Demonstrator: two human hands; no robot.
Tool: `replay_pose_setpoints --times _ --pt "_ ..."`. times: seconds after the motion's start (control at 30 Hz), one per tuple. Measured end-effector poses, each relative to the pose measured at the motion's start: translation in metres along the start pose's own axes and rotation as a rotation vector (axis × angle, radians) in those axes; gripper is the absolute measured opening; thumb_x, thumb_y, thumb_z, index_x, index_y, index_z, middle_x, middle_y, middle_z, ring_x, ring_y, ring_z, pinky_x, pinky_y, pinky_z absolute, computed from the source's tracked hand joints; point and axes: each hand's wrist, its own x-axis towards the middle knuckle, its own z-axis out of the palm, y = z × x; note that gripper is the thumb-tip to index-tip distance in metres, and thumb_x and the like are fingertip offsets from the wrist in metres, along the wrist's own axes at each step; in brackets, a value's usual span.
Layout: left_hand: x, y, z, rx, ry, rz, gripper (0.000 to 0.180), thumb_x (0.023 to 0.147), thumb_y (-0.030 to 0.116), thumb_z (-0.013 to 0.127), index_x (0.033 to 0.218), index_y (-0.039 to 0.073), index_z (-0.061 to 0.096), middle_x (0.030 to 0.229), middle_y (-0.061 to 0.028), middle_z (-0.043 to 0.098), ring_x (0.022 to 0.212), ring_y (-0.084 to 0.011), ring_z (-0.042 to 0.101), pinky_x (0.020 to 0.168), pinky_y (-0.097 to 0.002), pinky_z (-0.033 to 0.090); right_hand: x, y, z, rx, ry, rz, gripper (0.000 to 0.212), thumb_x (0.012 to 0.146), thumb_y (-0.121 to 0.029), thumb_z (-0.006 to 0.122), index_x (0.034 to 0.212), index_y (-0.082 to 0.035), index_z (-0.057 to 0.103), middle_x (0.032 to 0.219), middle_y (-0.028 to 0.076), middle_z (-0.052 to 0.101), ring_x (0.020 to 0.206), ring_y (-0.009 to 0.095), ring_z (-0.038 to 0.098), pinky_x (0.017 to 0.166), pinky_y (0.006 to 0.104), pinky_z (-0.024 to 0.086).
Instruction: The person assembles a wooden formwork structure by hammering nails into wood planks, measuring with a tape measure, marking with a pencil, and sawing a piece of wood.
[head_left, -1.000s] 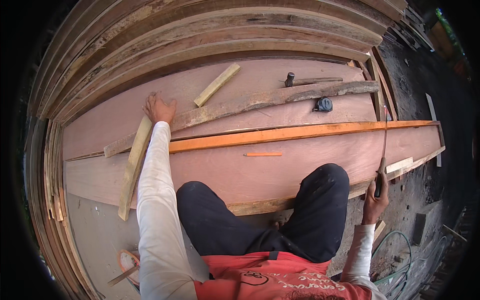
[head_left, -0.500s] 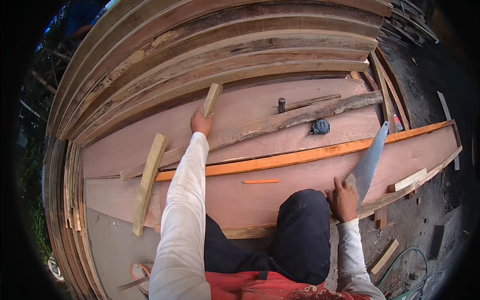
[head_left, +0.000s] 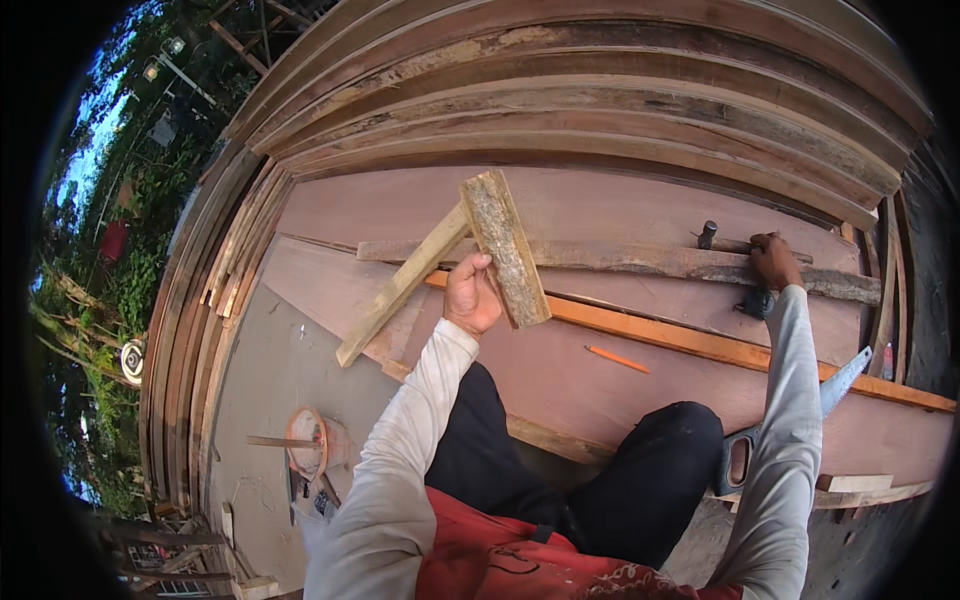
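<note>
My left hand (head_left: 472, 297) is closed on the lower part of a short wood block (head_left: 507, 245) with a rough, bark-covered face, raised above the boards. Behind it a second wood piece (head_left: 400, 288) lies slanted. My right hand (head_left: 776, 262) reaches over a rough-edged long board, its fingers closed round the handle of a hammer (head_left: 707, 235). Just under that wrist sits a dark tape measure (head_left: 755, 302), partly hidden. A handsaw (head_left: 845, 382) rests by my right forearm, which covers part of it. Between my arms lies an orange pencil (head_left: 617, 360).
Thick planks (head_left: 600, 95) are stacked along the far side, with more timber (head_left: 190, 370) on the left. An orange-toned wood strip (head_left: 660, 332) crosses the pinkish plywood (head_left: 560, 395). At lower left stands an orange-rimmed container (head_left: 305, 440) with a stick across it.
My right hand has let go of the saw and moved up to the hammer handle. The left hand has brought the wood block nearer. The view has swung left.
</note>
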Motion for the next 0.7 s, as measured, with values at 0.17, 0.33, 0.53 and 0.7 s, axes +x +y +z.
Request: replay_pose_setpoints --times 0.17,0.33,0.53,0.7 --pt "-0.025 0.013 -0.031 0.230 0.333 0.246 0.049 0.086 0.010 0.067 0.134 0.006 0.056 0.117 -0.0066 0.066 0.110 -0.0240 0.063 0.102 -0.0401 0.049 0.020 -0.002 -0.017 0.014 -0.224 0.025 0.041 0.087 -0.021 0.062 0.124 -0.011 0.074 0.129 0.021 0.069 0.125 0.039 0.062 0.111 0.0448 0.046" --pt "-0.050 0.017 -0.072 0.889 0.504 0.470 0.051 0.081 -0.001 0.069 0.129 0.004 0.056 0.112 -0.0045 0.065 0.102 -0.0150 0.062 0.094 -0.0310 0.050 0.035 0.023 -0.016 -0.099 -0.191 -0.096 0.038 0.086 -0.015 0.057 0.120 -0.010 0.075 0.119 0.021 0.072 0.118 0.037 0.067 0.104 0.0424 0.050" --pt "-0.112 0.026 -0.164 0.816 0.727 0.574 0.049 0.077 -0.005 0.075 0.123 0.003 0.061 0.114 -0.0059 0.065 0.104 -0.0158 0.064 0.090 -0.0307 0.052 0.033 0.020 -0.002 -0.122 -0.207 -0.026 0.034 0.089 -0.014 0.056 0.116 -0.009 0.076 0.122 0.020 0.071 0.118 0.039 0.066 0.103 0.0433 0.050" --pt "-0.186 0.022 -0.221 1.256 0.760 0.056 0.044 0.073 0.002 0.082 0.115 0.002 0.068 0.111 -0.0108 0.068 0.107 -0.0224 0.066 0.096 -0.0334 0.051 0.037 0.033 -0.008 -0.236 -0.186 -0.100 0.029 0.094 -0.016 0.058 0.116 -0.008 0.076 0.124 0.023 0.069 0.116 0.041 0.065 0.101 0.0444 0.051"
